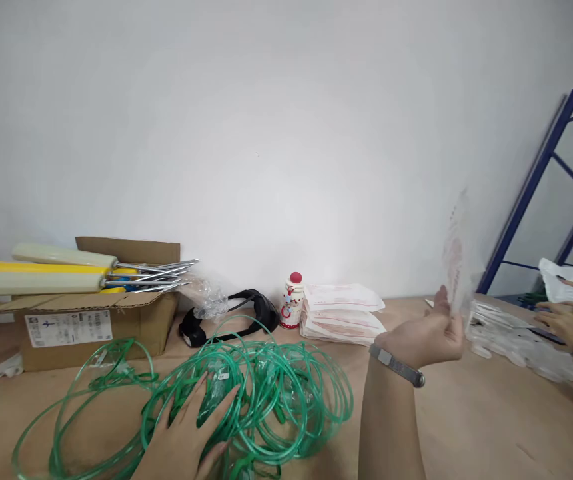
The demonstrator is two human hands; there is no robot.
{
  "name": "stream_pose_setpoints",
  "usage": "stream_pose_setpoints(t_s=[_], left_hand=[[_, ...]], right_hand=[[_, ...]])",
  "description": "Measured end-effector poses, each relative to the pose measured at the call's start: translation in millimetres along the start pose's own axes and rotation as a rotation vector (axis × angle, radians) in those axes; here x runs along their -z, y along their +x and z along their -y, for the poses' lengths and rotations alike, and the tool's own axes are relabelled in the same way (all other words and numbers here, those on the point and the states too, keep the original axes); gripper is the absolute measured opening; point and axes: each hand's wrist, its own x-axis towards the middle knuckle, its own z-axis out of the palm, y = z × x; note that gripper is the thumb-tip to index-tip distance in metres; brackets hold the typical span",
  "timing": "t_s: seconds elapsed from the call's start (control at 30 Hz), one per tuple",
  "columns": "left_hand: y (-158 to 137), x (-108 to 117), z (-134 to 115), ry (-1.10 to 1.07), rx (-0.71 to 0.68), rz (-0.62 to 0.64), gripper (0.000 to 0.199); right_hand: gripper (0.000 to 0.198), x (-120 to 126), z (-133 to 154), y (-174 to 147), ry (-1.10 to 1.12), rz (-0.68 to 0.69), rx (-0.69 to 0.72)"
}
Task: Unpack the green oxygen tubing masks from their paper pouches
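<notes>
A cardboard box carries tools with long handles; to its right are a black strap and a bottle with red cap. Far right is a blue frame.

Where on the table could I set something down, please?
The widest bare table patch lies right of the right forearm, before the plastic pieces; a smaller one left of the green tubing, before the cardboard box. Around the left hand, tubing crowds the table.

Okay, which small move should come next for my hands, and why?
Probably close your left hand around one coil of green tubing: its fingers lie spread on the pile, not gripping, while your right hand holds up a red-printed pouch.
</notes>
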Motion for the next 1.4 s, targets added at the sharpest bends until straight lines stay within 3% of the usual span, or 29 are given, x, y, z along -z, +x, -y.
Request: stream_pose_setpoints(t_s=[0.23,0.37,0.43,0.53,0.73,0.83,1.0,1.2,1.4], left_hand=[[-0.7,-3.4,6.9,-0.035,-0.014,-0.060,0.055],[-2.9,-5.9,7.8,-0.021,-0.005,-0.095,0.056],[-2.7,-5.2,7.0,-0.011,-0.008,-0.087,0.057],[-0.9,-2.7,5.6,-0.013,-0.003,-0.060,0.055],[3.7,4.8,1.1,-0.079,0.046,0.037,0.051],[4.9,10.0,-1.2,-0.091,0.065,0.072,0.050],[5.4,14.6,-2.1,-0.096,0.057,0.081,0.051],[5.5,13.2,-5.5,-0.087,0.077,0.097,0.052],[2.3,7.6,-7.4,-0.077,0.062,0.055,0.055]], right_hand=[[0.046,-0.4,-2.9,-10.9,-0.183,0.064,-0.093],[0.049,0.2,-8.2,-16.3,-0.200,0.060,0.013],[0.052,0.3,-23.4,-17.8,-0.322,0.103,0.085],[0.052,0.3,-57.6,-12.8,-0.545,0.245,0.156],[0.042,1.5,-115.9,23.3,-0.702,0.585,0.149],[0.029,0.8,-135.6,33.8,-0.798,0.733,0.101],[0.031,-6.3,-161.2,36.0,-0.993,0.829,-0.029],[0.030,-10.0,-171.4,33.0,-1.088,0.962,-0.066],[0.033,9.2,-156.3,14.5,-1.011,0.936,0.085]])
